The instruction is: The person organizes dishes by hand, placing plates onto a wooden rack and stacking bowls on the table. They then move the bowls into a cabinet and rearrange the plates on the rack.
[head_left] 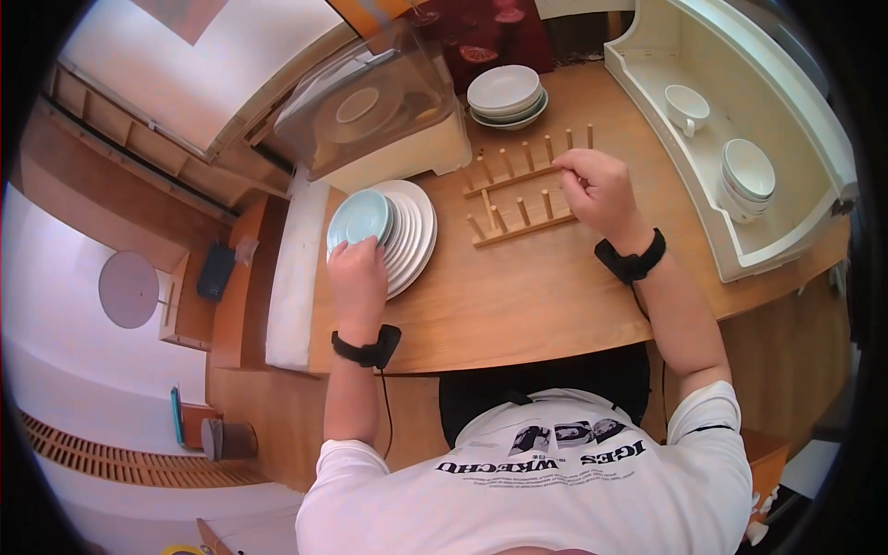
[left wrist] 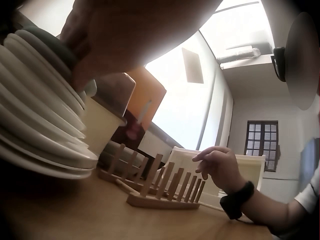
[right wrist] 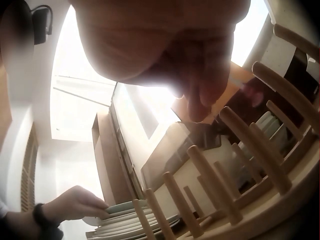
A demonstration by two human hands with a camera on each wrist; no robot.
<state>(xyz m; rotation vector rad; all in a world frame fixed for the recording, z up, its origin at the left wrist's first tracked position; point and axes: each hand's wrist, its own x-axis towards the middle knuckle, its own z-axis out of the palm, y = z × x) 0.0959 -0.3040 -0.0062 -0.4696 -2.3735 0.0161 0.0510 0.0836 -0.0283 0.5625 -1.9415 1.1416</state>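
A pale blue plate (head_left: 359, 218) lies on top of a stack of white plates (head_left: 418, 231) at the table's left. My left hand (head_left: 358, 282) pinches its near rim, fingers over the edge; the left wrist view shows that hand (left wrist: 125, 37) dark above the stack. My right hand (head_left: 601, 192) hovers over the right end of a wooden peg rack (head_left: 523, 228). Its fingers hang loosely curled with nothing in them, as the left wrist view also shows. Upright pegs (right wrist: 255, 145) stand just below that hand in the right wrist view.
Behind the rack sits a stack of bowls (head_left: 504, 91). A lidded dish box (head_left: 388, 120) stands at the back left. On the right, a cream open cabinet (head_left: 680, 171) holds a cup (head_left: 687, 109) and stacked bowls (head_left: 747, 176). Wrist-camera cables run down past the table's front edge.
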